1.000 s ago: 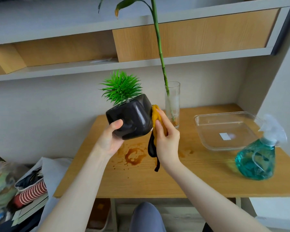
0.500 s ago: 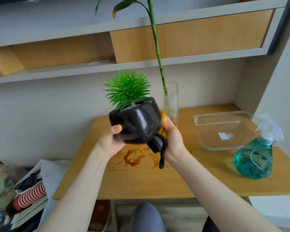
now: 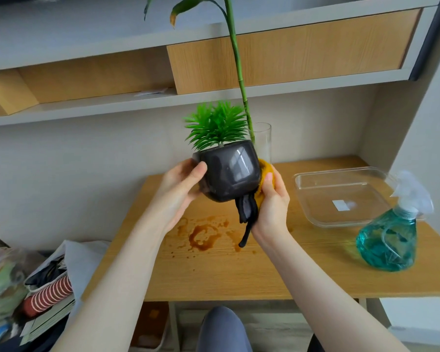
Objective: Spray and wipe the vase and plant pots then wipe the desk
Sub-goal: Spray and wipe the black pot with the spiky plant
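Note:
A glossy black plant pot (image 3: 230,172) with a spiky green plant is held in the air above the wooden desk (image 3: 252,265). My left hand (image 3: 181,185) grips its left side. My right hand (image 3: 271,207) presses a yellow and black cloth (image 3: 249,212) against the pot's right side and underside, with a black strip hanging down. Behind the pot stands a clear glass vase (image 3: 263,142) with a tall green stalk. A teal spray bottle (image 3: 389,240) stands on the desk at the right. A brown spill stain (image 3: 203,235) marks the desk below the pot.
A clear plastic tray (image 3: 341,196) lies on the desk's right half, behind the spray bottle. Shelves run along the wall above. Bags and clutter (image 3: 36,293) sit on the floor left of the desk. My knee (image 3: 221,329) shows under the front edge.
The pot has turned upright and risen slightly. My right hand with the cloth has slid from the pot's right face down toward its lower right side.

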